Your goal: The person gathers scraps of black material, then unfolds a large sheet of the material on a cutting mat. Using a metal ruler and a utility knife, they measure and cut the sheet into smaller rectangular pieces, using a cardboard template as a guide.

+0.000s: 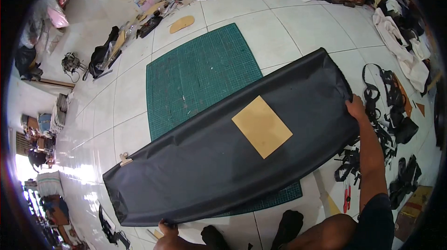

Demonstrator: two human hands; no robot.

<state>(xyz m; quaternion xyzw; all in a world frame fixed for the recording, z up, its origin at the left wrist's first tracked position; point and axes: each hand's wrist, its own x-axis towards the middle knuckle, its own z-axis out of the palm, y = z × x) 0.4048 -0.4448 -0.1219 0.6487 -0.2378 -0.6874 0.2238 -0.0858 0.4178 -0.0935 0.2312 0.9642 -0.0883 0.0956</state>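
Note:
A long sheet of black fabric (186, 171), folded along its far edge, lies slantwise in front of me. My right hand (356, 107) has its fingers closed on the fabric's right end. At the near edge, towards the left, my left hand (167, 227) pinches the same fabric, its fingertips partly hidden. On top of the fabric rests a tan rectangular card (262, 127). A metal clip (125, 158) sits on the far edge near the left end. Beneath the fabric is a green cutting mat (200, 73), partly covered.
Black straps and scraps (386, 96) are heaped on the right. Red-handled scissors (347, 198) lie near my right arm. Tools and a bottle (138, 0) line the far left, by a tan oval piece (182, 24). White cloth (402, 50) lies far right. My feet (287, 226) are close to the fabric.

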